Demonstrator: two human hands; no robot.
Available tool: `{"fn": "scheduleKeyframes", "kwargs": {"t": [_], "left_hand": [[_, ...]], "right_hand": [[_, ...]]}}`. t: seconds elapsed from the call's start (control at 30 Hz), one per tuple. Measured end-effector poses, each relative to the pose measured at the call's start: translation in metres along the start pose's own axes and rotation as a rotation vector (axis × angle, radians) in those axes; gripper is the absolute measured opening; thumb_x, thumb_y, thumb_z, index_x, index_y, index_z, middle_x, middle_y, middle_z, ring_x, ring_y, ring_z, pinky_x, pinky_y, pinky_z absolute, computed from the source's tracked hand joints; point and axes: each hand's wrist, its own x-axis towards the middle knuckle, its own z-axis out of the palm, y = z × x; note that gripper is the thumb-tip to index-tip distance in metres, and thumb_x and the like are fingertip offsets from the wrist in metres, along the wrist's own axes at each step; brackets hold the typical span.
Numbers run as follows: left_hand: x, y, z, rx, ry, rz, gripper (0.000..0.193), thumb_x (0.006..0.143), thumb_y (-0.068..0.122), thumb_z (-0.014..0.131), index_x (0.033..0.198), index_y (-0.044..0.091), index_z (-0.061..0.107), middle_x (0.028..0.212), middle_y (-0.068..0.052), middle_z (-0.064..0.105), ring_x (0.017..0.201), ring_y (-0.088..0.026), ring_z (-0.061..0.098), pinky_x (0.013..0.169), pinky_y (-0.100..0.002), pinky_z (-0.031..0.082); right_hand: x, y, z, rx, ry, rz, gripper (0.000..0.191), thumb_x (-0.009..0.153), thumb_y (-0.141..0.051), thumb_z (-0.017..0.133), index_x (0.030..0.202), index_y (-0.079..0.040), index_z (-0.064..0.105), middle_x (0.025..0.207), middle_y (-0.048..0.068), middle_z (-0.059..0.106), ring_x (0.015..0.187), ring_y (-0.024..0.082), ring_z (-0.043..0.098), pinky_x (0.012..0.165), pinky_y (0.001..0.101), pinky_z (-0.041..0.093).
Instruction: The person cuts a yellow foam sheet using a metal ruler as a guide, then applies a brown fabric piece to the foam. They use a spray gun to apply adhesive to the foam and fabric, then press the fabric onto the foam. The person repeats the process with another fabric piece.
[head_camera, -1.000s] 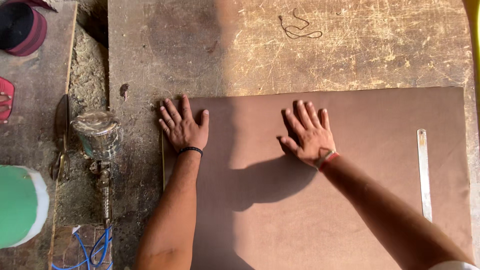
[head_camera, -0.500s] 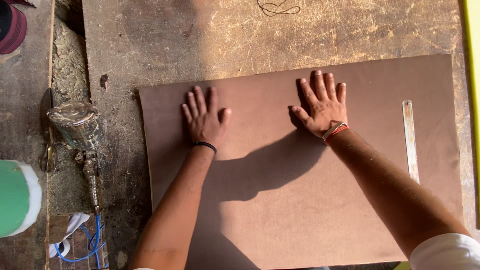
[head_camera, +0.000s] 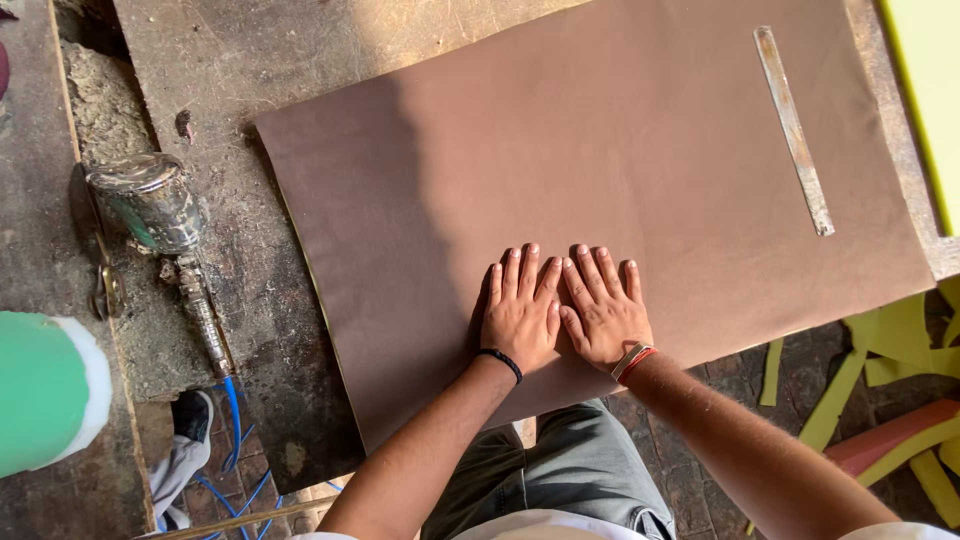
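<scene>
While one metal ruler (head_camera: 793, 130) lies apart, two flat, spread hands — left hand (head_camera: 520, 315), right hand (head_camera: 603, 312) — press one brown sheet (head_camera: 560, 160).

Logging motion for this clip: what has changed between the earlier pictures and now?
Both hands slid from far apart to side by side near the brown sheet's near edge: left hand, right hand. Nothing grasped or released. Palms remain flat on the sheet; the metal ruler stays on it.

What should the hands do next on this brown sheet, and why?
Probably sweep both hands outward from the middle, pressing flat. The left hand and right hand lie side by side, palms down, near the near edge of the brown sheet, so the sheet to either side is not under them. The metal ruler lies on the far right part, in that path.
</scene>
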Motion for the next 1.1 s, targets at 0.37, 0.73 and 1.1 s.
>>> {"fn": "scheduleKeyframes", "kwargs": {"t": [0.37, 0.73, 1.1], "left_hand": [[-0.079, -0.018, -0.005, -0.156, 0.046, -0.093, 0.077, 0.09, 0.048, 0.061, 0.158, 0.021, 0.039, 0.167, -0.02, 0.027, 0.154, -0.041, 0.023, 0.125, -0.058, 0.016], [-0.13, -0.153, -0.012, 0.076, 0.126, -0.62, 0.094, 0.095, 0.063, 0.049, 0.163, 0.006, 0.019, 0.169, -0.022, 0.009, 0.156, -0.039, 0.01, 0.126, -0.051, 0.007], [-0.006, -0.183, -0.038, -0.032, -0.041, -0.351, 0.081, 0.096, 0.063, 0.051, 0.163, 0.029, 0.022, 0.172, -0.015, 0.009, 0.158, -0.036, 0.008, 0.128, -0.05, 0.007]], "right_hand": [[-0.067, -0.051, 0.031, -0.001, 0.051, 0.174, 0.07, 0.1, -0.052, 0.034, 0.162, -0.02, 0.028, 0.17, 0.014, 0.021, 0.156, 0.036, 0.017, 0.122, 0.063, 0.008], [-0.084, -0.067, 0.053, 0.009, 0.045, 0.185, 0.075, 0.1, -0.057, 0.029, 0.164, -0.019, 0.019, 0.169, 0.018, 0.014, 0.156, 0.039, 0.01, 0.12, 0.0642, 0.006], [-0.003, -0.09, 0.05, 0.057, 0.018, 0.053, 0.079, 0.094, -0.066, 0.034, 0.162, -0.029, 0.021, 0.169, 0.015, 0.016, 0.156, 0.035, 0.012, 0.121, 0.0647, 0.005]]}}
